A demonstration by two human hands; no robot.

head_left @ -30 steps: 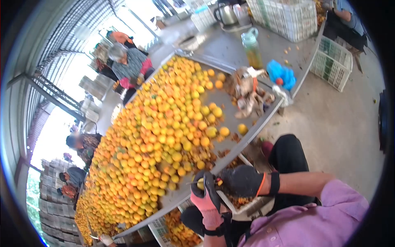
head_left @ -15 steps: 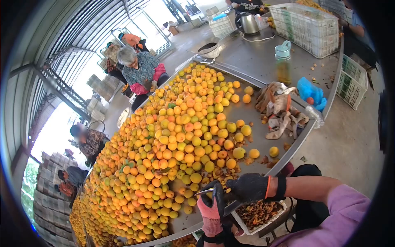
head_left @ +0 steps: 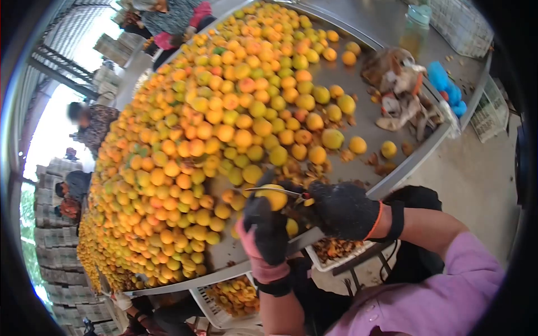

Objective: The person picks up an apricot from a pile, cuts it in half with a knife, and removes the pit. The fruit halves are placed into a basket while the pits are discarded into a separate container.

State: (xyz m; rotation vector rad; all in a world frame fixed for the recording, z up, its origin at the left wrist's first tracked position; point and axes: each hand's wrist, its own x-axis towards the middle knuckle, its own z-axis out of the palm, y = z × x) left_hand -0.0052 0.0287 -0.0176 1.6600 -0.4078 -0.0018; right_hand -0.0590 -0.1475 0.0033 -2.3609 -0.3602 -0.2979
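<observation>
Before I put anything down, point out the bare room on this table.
One bare patch of table lies between the fruit pile and the left hand. Another lies between the loose fruit and the rags. Crowded: the pile itself, and the scraps beyond the right hand.

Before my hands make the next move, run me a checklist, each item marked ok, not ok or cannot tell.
1. Fruit in the left hand: ok, held.
2. Knife in the right hand: ok, held; in this view it crosses the fruit.
3. Gloves on both hands: ok.
4. Left hand clear of the knife: cannot tell; they are close together.
5. Basket below the table: ok, orange pieces inside.
6. Tray below the table: ok, brown scraps inside.
</observation>
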